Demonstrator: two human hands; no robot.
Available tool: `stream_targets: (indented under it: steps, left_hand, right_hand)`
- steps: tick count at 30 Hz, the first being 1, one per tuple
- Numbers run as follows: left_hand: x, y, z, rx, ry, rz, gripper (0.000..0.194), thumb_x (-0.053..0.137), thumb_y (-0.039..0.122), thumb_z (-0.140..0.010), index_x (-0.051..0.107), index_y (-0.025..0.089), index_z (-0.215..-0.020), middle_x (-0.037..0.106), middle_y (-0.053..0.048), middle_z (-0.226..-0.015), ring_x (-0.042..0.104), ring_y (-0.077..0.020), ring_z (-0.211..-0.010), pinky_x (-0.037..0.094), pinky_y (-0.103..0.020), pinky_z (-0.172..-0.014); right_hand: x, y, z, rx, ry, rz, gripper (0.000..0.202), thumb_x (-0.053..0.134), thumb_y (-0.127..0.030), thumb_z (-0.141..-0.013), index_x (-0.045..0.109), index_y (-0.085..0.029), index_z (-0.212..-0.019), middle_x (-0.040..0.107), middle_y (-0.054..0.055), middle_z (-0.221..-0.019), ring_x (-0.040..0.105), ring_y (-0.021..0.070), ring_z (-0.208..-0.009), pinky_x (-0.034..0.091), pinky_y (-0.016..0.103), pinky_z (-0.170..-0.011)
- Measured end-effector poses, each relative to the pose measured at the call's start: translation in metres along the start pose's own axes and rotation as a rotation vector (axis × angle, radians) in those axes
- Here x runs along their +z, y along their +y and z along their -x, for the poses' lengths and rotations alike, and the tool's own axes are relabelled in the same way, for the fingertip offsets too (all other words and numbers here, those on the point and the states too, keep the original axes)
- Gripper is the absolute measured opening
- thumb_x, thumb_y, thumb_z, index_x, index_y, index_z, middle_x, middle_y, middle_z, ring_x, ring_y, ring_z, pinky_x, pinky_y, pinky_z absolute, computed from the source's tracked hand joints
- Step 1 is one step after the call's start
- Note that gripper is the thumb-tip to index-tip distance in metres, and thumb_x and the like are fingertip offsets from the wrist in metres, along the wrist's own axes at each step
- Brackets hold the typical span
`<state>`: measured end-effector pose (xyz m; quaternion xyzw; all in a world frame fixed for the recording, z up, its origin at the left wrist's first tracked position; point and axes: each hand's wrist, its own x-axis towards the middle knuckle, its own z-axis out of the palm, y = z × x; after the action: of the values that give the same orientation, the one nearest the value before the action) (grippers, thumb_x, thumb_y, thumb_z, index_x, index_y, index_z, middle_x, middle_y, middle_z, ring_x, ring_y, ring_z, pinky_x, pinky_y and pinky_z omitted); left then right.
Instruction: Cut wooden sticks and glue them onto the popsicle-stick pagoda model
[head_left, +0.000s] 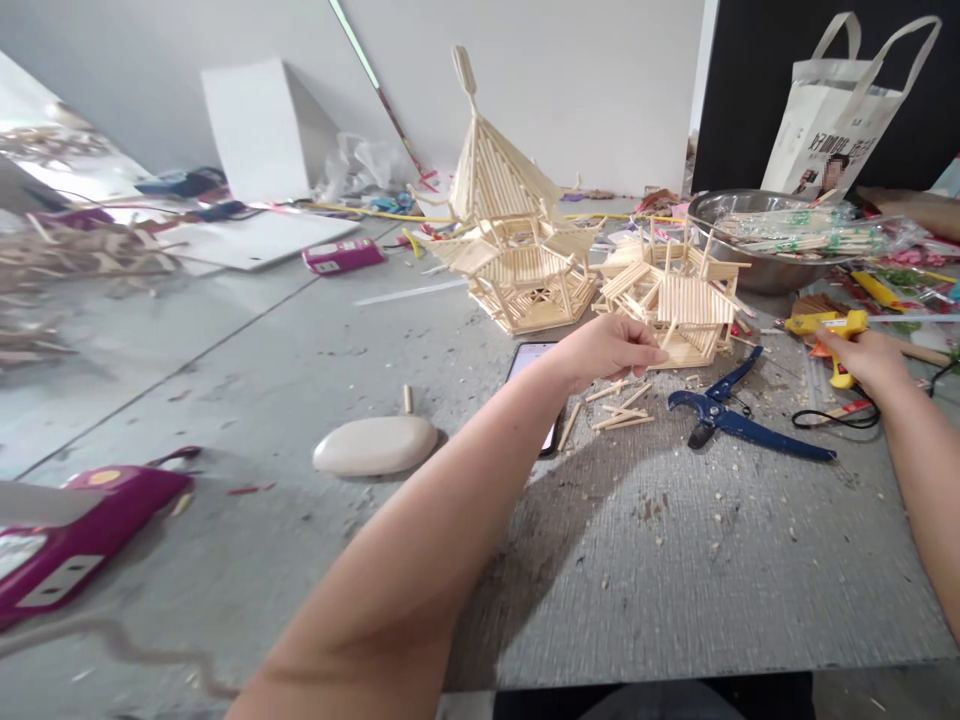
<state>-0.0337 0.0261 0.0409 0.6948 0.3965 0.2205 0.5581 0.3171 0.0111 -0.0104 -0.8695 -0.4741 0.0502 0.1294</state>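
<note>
My left hand (611, 350) reaches across the table with thumb and fingers pinched together. A short wooden stick (670, 333) shows at its fingertips, right by the smaller stick-built model (694, 300). That model has slatted roof panels and upright posts. Gripped in my right hand (870, 362) is a yellow hot glue gun (829, 324), its nozzle pointing left toward the model. Loose cut sticks (624, 415) lie below my left hand. Blue-handled cutters (739, 418) rest with handles spread between my two hands. A phone (550, 440) is partly hidden under my left forearm.
A taller stick pavilion (517, 230) with a pointed roof stands behind. At the right are a metal bowl (731, 270) of bagged sticks and a tote bag (832, 130). A white oval case (375, 446) and a purple power strip (82, 535) lie left.
</note>
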Motion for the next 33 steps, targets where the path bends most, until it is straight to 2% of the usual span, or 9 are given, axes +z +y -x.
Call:
stream_targets:
  steps: [4,7,10,13,15,17,21,28,33]
  left_hand:
    - [0.013,0.004,0.007,0.094,0.037,-0.142,0.018,0.062,0.019,-0.069,0.053,0.017,-0.054,0.046,0.004,-0.044,0.034,-0.0044,-0.037,0.023,-0.021,-0.039]
    - [0.022,0.002,0.014,0.149,0.094,-0.233,0.015,0.062,0.024,-0.067,0.054,0.017,-0.056,0.048,0.004,-0.047,0.038,-0.0060,-0.044,0.030,-0.021,-0.043]
    - [0.029,-0.003,0.021,0.165,0.174,-0.287,0.016,0.060,0.025,-0.067,0.053,0.016,-0.055,0.048,0.003,-0.050,0.039,-0.0066,-0.047,0.031,-0.021,-0.046]
    - [0.034,-0.009,0.024,0.162,0.238,-0.314,0.019,0.059,0.026,-0.068,0.051,0.016,-0.054,0.044,0.004,-0.049,0.036,-0.0063,-0.046,0.028,-0.022,-0.045]
    - [0.038,-0.011,0.025,0.166,0.247,-0.319,0.019,0.059,0.027,-0.069,0.051,0.016,-0.055,0.044,0.004,-0.049,0.035,-0.0063,-0.046,0.028,-0.022,-0.044]
    - [0.041,-0.012,0.026,0.183,0.243,-0.326,0.018,0.058,0.027,-0.069,0.051,0.016,-0.055,0.044,0.004,-0.050,0.036,-0.0064,-0.047,0.028,-0.021,-0.045]
    - [0.049,-0.014,0.029,0.227,0.221,-0.377,0.019,0.057,0.025,-0.070,0.051,0.016,-0.054,0.046,0.004,-0.050,0.037,-0.0062,-0.048,0.029,-0.021,-0.046]
    - [0.056,-0.018,0.030,0.214,0.125,-0.374,0.015,0.056,0.024,-0.071,0.054,0.016,-0.058,0.052,0.003,-0.052,0.042,-0.0063,-0.048,0.032,-0.021,-0.047]
    - [0.062,-0.022,0.030,0.249,0.151,-0.323,0.009,0.055,0.023,-0.072,0.061,0.017,-0.070,0.054,0.003,-0.056,0.042,-0.0062,-0.049,0.033,-0.020,-0.046]
  right_hand:
    - [-0.010,0.002,0.005,-0.018,-0.092,0.128,0.084,0.022,-0.075,-0.072,0.064,-0.004,-0.087,0.059,0.031,-0.098,0.055,0.0365,-0.091,0.033,0.035,-0.059]
    - [-0.021,0.001,0.009,0.047,-0.071,0.230,0.087,0.020,-0.077,-0.070,0.063,-0.005,-0.094,0.057,0.031,-0.104,0.055,0.0350,-0.092,0.031,0.036,-0.059]
    - [-0.038,-0.009,0.017,0.058,0.050,0.275,0.077,0.027,-0.072,-0.073,0.063,-0.007,-0.093,0.057,0.031,-0.100,0.055,0.0322,-0.087,0.029,0.037,-0.058]
    - [-0.049,-0.033,0.040,-0.193,0.143,0.081,0.048,0.040,-0.058,-0.078,0.063,-0.016,-0.081,0.062,0.017,-0.081,0.055,0.0229,-0.074,0.031,0.033,-0.057]
    - [-0.045,-0.054,0.061,-0.379,0.050,-0.245,0.032,0.049,-0.049,-0.076,0.061,-0.019,-0.082,0.059,0.005,-0.066,0.052,0.0147,-0.060,0.035,0.028,-0.056]
    - [-0.033,-0.074,0.083,-0.511,-0.224,-0.527,0.029,0.053,-0.047,-0.075,0.057,-0.020,-0.085,0.053,-0.001,-0.058,0.046,0.0105,-0.048,0.036,0.026,-0.051]
    - [-0.007,-0.098,0.114,-0.601,-0.539,-0.885,0.030,0.058,-0.043,-0.072,0.053,-0.021,-0.090,0.053,-0.002,-0.069,0.044,0.0066,-0.044,0.036,0.024,-0.042]
    - [-0.007,-0.102,0.133,-0.640,-0.656,-0.928,0.019,0.059,-0.038,-0.073,0.054,-0.020,-0.077,0.046,-0.006,-0.053,0.041,0.0061,-0.042,0.034,0.023,-0.042]
    - [-0.005,-0.105,0.139,-0.662,-0.604,-0.896,0.019,0.057,-0.038,-0.073,0.054,-0.019,-0.072,0.049,-0.005,-0.055,0.042,0.0060,-0.045,0.034,0.022,-0.043]
